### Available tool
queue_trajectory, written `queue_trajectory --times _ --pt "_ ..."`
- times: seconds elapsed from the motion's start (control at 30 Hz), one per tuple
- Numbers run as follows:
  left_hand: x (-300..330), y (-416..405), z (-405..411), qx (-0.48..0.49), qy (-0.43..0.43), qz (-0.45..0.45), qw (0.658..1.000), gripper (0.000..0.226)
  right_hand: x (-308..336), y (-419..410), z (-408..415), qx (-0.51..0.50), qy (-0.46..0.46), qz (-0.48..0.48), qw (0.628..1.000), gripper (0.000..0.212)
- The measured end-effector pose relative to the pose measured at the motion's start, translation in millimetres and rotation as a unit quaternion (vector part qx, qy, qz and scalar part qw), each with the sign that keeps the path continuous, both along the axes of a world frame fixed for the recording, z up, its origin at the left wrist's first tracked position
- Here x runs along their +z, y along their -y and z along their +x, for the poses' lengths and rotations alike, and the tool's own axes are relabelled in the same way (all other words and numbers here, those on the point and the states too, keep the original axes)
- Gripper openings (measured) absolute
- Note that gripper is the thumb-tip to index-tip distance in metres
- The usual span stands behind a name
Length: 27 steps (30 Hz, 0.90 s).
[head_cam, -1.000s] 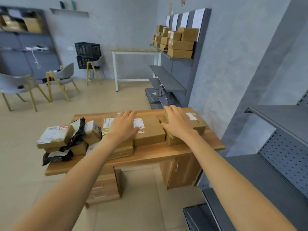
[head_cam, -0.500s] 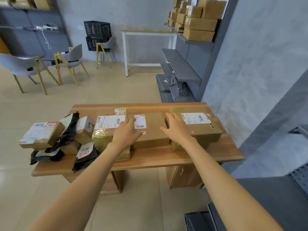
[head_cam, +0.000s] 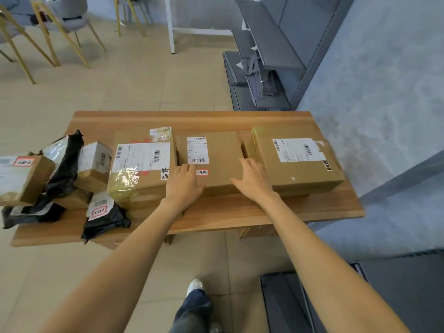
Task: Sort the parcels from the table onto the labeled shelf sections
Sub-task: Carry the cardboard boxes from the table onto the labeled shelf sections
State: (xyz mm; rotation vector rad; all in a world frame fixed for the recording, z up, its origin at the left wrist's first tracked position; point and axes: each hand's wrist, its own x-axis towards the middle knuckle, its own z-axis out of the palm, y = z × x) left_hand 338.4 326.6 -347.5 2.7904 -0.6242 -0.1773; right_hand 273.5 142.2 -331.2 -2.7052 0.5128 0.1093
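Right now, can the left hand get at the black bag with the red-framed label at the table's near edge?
Probably yes. The left hand rests on the middle box, and the black bag lies uncovered on the table, with nothing between them.

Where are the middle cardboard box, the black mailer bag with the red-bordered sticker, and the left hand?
middle cardboard box (head_cam: 222,152), head view, bare top face.
black mailer bag (head_cam: 109,218), head view, black plastic.
left hand (head_cam: 185,186), head view, back of hand.

On the tabletop (head_cam: 216,212) lie six cardboard boxes (head_cam: 216,159) and three black mailer bags (head_cam: 105,219), with two hands (head_cam: 185,186) among them.
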Motion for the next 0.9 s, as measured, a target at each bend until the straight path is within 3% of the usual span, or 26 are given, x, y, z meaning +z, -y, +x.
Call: queue_trajectory --times 0.13,0.23,0.3,0.43,0.63,0.9 --pt "-18 23 8 -0.003 0.021 -0.001 1.0 0.054 -25 6 22 -0.031 -0.03 0.032 0.999 0.07" --pt "-29 34 10 0.063 -0.077 -0.081 0.992 0.053 -41 11 31 -0.068 -0.035 0.084 0.993 0.074" --pt "-37 33 17 0.133 -0.156 -0.143 0.968 0.054 -50 16 36 -0.098 -0.035 0.123 0.987 0.077" --pt "-46 34 28 0.206 -0.226 -0.204 0.93 0.059 -64 25 48 -0.162 -0.009 0.23 0.96 0.072" --pt "-54 49 47 0.31 -0.268 -0.248 0.878 0.073 -85 38 60 -0.245 -0.049 0.34 0.907 0.08" --pt "-72 56 56 0.358 -0.249 -0.238 0.868 0.079 -102 49 69 -0.288 -0.068 0.401 0.867 0.079"
